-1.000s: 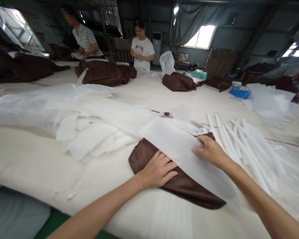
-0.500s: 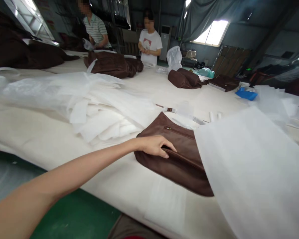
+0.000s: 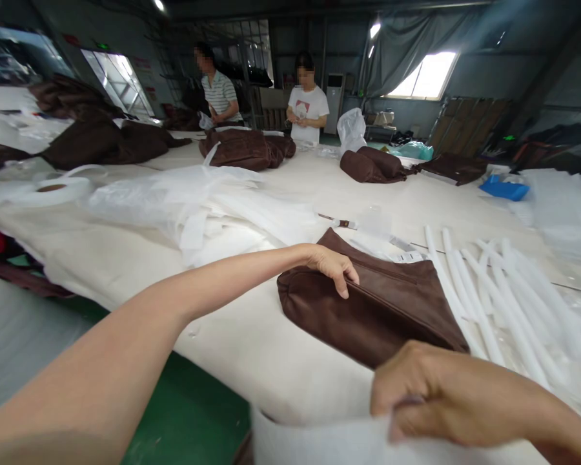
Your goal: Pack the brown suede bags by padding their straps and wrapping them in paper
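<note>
A flat brown leather bag [image 3: 382, 310] lies on the cream table [image 3: 252, 342] in front of me. My left hand [image 3: 332, 266] curls over the bag's upper left edge and grips it. My right hand [image 3: 426, 394] is low at the near edge, fingers pinched on a sheet of white tissue paper [image 3: 348, 442] that hangs below the table edge. The bag's zip runs diagonally across its top face.
White foam tubes [image 3: 484, 284] lie to the right of the bag. A heap of white paper and plastic [image 3: 198, 206] sits left of it. Other brown bags [image 3: 368, 165] are farther back, a blue item [image 3: 503, 188] at right. Two people [image 3: 307, 106] stand at the far side.
The white sheet that covered the bag has been pulled off toward me and down by my right hand. My left hand moved from pressing flat to gripping the bag's edge.
</note>
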A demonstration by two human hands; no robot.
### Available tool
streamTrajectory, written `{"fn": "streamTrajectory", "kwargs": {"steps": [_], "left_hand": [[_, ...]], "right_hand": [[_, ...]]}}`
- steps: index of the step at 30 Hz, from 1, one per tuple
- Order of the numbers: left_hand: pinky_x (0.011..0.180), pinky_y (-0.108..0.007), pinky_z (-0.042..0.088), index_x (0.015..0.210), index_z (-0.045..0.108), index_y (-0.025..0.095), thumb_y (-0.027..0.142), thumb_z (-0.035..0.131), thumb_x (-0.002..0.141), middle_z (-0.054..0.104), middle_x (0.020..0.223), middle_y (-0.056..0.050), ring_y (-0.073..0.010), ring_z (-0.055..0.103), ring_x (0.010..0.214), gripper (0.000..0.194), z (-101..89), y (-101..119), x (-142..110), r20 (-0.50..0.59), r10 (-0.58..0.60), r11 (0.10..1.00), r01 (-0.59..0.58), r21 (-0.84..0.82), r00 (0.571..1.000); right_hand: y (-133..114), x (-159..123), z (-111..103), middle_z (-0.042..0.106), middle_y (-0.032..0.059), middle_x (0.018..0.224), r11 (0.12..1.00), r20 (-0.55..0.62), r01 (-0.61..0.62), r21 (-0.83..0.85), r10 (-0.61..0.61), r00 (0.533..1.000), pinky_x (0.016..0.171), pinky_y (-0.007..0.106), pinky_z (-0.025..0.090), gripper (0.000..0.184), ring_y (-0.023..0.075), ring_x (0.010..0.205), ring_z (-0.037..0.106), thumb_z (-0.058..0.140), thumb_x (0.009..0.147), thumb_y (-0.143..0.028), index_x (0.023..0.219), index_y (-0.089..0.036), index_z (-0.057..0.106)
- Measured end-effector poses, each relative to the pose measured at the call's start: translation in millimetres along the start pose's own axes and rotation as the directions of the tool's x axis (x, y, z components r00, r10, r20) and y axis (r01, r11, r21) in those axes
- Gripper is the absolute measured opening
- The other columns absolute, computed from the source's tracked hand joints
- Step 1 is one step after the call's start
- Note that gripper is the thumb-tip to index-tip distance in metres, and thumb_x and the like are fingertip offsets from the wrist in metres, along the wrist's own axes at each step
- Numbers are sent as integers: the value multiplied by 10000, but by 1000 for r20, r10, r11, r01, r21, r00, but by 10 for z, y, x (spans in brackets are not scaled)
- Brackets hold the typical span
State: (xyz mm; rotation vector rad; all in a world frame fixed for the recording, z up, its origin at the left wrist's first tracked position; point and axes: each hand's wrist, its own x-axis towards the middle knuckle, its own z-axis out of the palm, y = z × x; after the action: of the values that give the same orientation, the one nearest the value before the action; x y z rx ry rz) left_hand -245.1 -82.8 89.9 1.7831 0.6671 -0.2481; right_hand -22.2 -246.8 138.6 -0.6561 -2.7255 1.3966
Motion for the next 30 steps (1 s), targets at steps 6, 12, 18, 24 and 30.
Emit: {"fn": "streamTrajectory", "kwargs": {"steps": [6,12,18,24,30], "left_hand": [[685,-287,501,825,700,191,349,745,623,679,763,13,-186,615,740,260,13,68,-10,16,-19,999,18,51,1000],[711,-274,460,790,676,182,546,626,767,640,747,8,-168,561,732,368,-30,169,-34,-9,-41,988,42,150,999],[674,-251,432,872,669,189,499,732,707,680,831,-21,-206,612,783,357,239,377,-68,-156,-31,843,110,526,987],[583,-258,416,939,616,226,254,460,864,709,766,-23,-256,691,733,175,650,31,-94,-543,229,576,337,744,808],[569,-313,499,980,684,301,285,396,868,761,800,18,-258,718,680,309,737,-334,-47,-607,451,581,301,756,654]], "right_hand": [[338,337,130,675,-10,752,668,-434,-569,-479,383,815,520,261,237,176,161,646,626,481,928,-121,846,-226,597],[505,279,231,657,40,769,405,-530,-617,-675,315,787,496,308,165,262,181,645,640,422,890,-9,916,-206,593],[607,336,257,640,59,752,401,-623,-629,-666,166,765,562,310,279,189,174,679,619,449,940,-62,894,-173,594],[561,312,472,663,91,1014,484,-753,-612,-625,-168,636,775,371,408,236,223,918,582,379,1008,-169,1067,-163,607],[649,981,937,657,43,972,655,-577,-295,-695,-265,773,828,385,450,240,205,891,571,413,979,-254,927,-176,634]]}}
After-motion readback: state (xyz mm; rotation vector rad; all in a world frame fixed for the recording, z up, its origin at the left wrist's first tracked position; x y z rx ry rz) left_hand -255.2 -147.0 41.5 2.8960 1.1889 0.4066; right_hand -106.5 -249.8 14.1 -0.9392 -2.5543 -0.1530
